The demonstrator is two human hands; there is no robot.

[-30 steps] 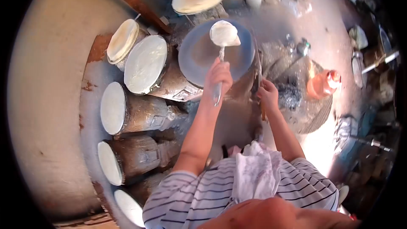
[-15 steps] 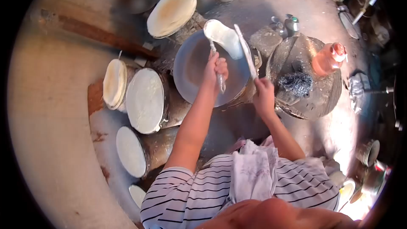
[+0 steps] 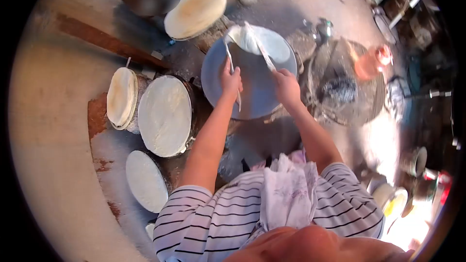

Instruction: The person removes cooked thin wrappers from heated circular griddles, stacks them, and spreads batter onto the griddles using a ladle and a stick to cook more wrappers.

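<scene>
Ladle (image 3: 228,52) is held in the left hand (image 3: 231,81), fingers curled and closed around the handle, above the griddle (image 3: 250,99). Clock positions are read from the griddle centre, 12 being the far rim. The ladle end lies near 11 o'clock. Right hand (image 3: 286,87), fingers closed around the stick (image 3: 260,47), is at 4 o'clock; the stick slants inward, its tip near 12 o'clock, close to the ladle end. Contact between these cannot be told.

Change from half a second ago: the right hand has moved inward from beyond the rim, and the stick now crosses over the griddle. Batter (image 3: 276,48), earlier running down from the ladle, now extends from 11 to 2 o'clock on the griddle.

Unchanged: pale flatbread (image 3: 196,12) at 11 o'clock; orange jug (image 3: 368,64) at 3 o'clock, beyond the rim.
</scene>
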